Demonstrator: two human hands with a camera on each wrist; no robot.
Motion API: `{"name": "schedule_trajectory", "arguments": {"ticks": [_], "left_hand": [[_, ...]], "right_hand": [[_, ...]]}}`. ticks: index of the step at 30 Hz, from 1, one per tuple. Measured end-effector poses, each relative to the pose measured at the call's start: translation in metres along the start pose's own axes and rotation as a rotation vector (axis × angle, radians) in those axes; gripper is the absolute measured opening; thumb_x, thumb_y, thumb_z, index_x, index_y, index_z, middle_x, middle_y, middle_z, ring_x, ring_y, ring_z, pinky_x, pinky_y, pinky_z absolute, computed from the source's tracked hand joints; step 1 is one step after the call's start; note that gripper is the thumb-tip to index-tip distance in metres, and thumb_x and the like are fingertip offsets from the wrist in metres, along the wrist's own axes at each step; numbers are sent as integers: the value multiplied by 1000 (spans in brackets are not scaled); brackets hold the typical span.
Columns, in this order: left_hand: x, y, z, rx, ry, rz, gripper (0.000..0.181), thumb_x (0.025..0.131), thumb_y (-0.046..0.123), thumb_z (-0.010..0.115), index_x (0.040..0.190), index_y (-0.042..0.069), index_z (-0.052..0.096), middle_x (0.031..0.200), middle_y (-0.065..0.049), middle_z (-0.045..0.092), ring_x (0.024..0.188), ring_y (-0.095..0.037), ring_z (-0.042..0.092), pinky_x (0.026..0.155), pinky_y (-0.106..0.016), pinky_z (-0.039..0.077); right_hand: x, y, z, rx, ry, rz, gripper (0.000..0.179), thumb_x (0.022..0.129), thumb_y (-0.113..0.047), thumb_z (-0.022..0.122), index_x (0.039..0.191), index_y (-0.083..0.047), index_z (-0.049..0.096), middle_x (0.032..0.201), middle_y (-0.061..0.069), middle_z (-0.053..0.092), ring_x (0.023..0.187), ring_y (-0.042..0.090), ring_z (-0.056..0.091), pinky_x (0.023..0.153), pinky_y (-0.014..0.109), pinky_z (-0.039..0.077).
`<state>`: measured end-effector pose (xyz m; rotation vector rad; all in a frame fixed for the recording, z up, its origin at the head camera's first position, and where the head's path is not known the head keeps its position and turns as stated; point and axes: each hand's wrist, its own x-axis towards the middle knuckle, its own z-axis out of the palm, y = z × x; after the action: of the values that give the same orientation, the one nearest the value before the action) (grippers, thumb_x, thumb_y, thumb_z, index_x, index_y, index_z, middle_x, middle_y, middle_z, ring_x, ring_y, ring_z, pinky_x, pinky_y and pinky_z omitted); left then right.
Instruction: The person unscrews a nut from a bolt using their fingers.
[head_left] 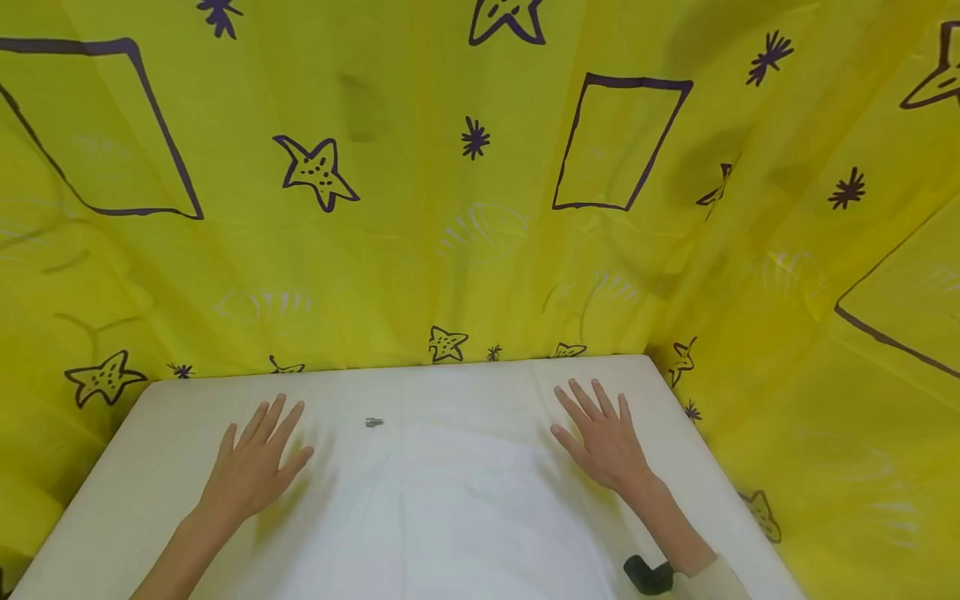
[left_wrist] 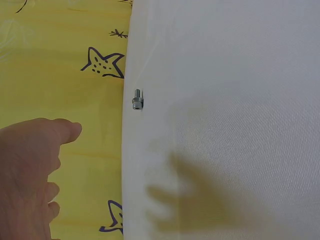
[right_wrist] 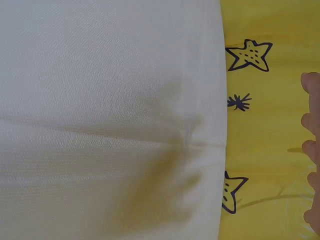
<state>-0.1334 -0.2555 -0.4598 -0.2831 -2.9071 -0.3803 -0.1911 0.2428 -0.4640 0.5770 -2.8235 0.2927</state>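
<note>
A small metal bolt [head_left: 374, 422] lies on the white table, toward its far edge and left of the middle. In the left wrist view the same bolt [left_wrist: 137, 100] shows a socket head and a washer-like collar. My left hand [head_left: 251, 467] hovers over the table to the left of the bolt, fingers spread and holding nothing. Over the right side of the table is my right hand [head_left: 603, 442], its fingers also spread, nothing in it. Both hands cast shadows on the cloth. Only fingertips [right_wrist: 311, 150] of the right hand show in the right wrist view.
The table [head_left: 450, 517] has a white cover with faint creases. Yellow curtains [head_left: 397, 275] printed with dark starfish and white fish hang behind it and along both sides. A dark strap-like piece [head_left: 648, 575] sits at the right wrist.
</note>
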Motion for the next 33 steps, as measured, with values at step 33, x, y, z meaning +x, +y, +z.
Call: {"name": "schedule_trajectory", "arguments": {"ticks": [33], "left_hand": [[25, 4, 32, -674, 53, -69, 45, 95, 10, 70, 134, -5, 53, 127, -25, 61, 115, -39, 60, 93, -48, 52]], "right_hand": [[35, -55, 17, 642, -21, 85, 44, 92, -16, 74, 133, -7, 61, 131, 9, 63, 119, 30, 59, 98, 46, 50]]}}
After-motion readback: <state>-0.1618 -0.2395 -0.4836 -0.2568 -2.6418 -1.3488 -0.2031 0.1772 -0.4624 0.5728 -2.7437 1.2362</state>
